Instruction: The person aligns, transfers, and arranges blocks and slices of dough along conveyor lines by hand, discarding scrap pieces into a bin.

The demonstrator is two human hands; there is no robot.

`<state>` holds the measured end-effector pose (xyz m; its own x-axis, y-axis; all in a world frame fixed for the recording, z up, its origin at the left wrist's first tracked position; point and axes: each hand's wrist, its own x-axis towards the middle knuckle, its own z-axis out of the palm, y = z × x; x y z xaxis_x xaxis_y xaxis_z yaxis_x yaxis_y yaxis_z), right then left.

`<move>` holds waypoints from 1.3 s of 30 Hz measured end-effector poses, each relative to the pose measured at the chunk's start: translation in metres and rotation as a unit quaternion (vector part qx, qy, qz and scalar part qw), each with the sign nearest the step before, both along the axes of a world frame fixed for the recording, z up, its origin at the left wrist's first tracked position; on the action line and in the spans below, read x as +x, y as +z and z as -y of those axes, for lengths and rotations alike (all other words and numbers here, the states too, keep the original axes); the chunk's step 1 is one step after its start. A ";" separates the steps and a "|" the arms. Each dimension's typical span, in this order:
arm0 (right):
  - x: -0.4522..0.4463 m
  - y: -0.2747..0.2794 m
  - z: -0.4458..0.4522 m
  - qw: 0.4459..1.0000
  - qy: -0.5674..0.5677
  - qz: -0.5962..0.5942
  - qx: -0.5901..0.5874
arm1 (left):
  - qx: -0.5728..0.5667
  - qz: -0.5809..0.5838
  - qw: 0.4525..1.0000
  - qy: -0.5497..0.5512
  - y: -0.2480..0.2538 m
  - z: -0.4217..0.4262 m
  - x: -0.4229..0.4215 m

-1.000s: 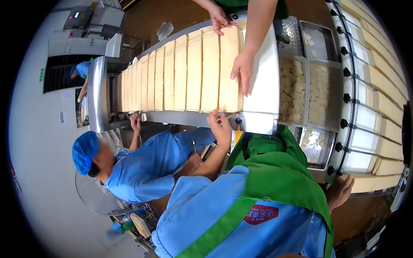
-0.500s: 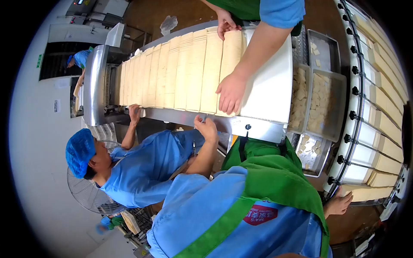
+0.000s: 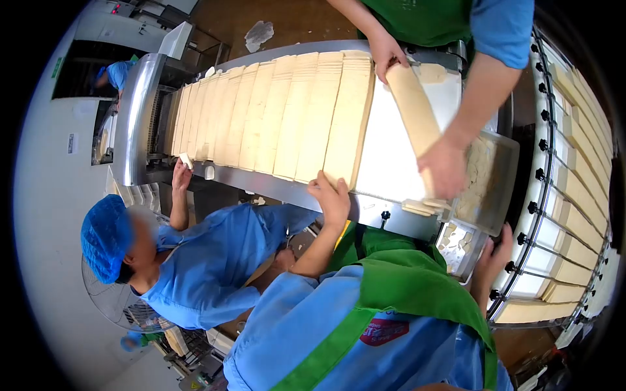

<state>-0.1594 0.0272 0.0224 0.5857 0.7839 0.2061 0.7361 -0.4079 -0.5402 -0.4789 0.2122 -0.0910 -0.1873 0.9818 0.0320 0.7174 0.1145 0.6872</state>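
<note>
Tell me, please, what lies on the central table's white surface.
A row of pale strips, a loose strip in a co-worker's hands, and small pieces. The white surface beneath the row is hidden.

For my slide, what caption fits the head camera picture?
Left hand at the end of a pale strip, right hand beside a scrap tray.

Dough strips (image 3: 280,117): pale cream, some finely lined
Work surface (image 3: 391,159): plain white
Apron (image 3: 411,280): green
Shirt (image 3: 293,319): light blue
Badge (image 3: 385,332): red, pale lettering
Hair cover (image 3: 103,238): bright blue
</note>
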 end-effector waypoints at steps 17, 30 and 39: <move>-0.131 -0.107 -0.452 0.920 0.221 0.259 -0.193 | -0.239 -0.031 0.966 -0.092 0.033 -0.022 0.034; 0.016 -0.114 -0.401 0.947 0.013 0.038 -0.319 | -0.212 0.034 0.933 -0.289 0.047 -0.032 0.039; 0.116 -0.101 -0.258 0.986 -0.102 -0.129 -0.030 | -0.121 -0.022 0.956 -0.268 0.037 -0.010 0.105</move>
